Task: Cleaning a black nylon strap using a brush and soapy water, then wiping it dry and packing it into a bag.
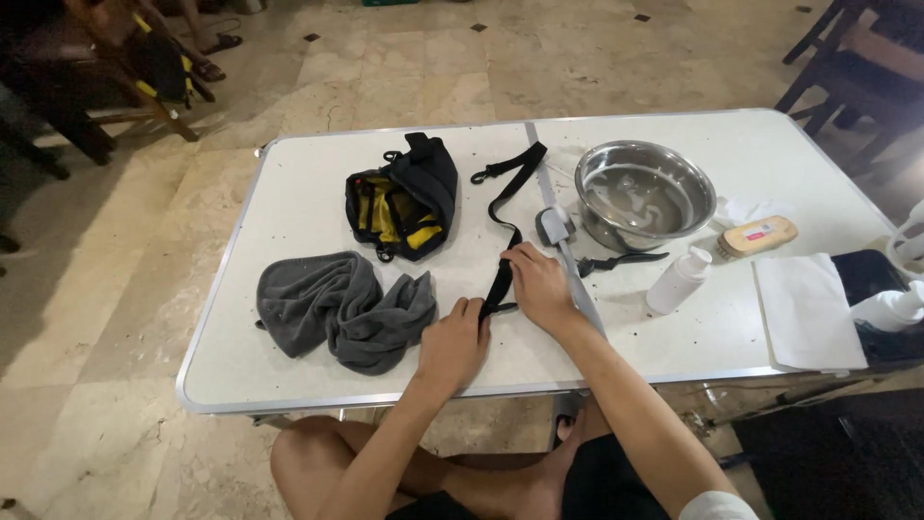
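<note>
Both hands pinned on black strap (502,252) flat at bench (289,366) centre: left hand (452,349) and right hand (539,287) pinching it near buckle; I'd judge brush (554,227) grab comes next.

A white folding desk (289,241) with a metal rim stands on a tiled floor. On it, from left to right: a grey towel (342,308), an open black and yellow bag (404,197), a black strap (505,207), a steel bowl (643,193), a white squeeze bottle (677,281), a wooden brush (757,236) and a white paper sheet (807,310).
</note>
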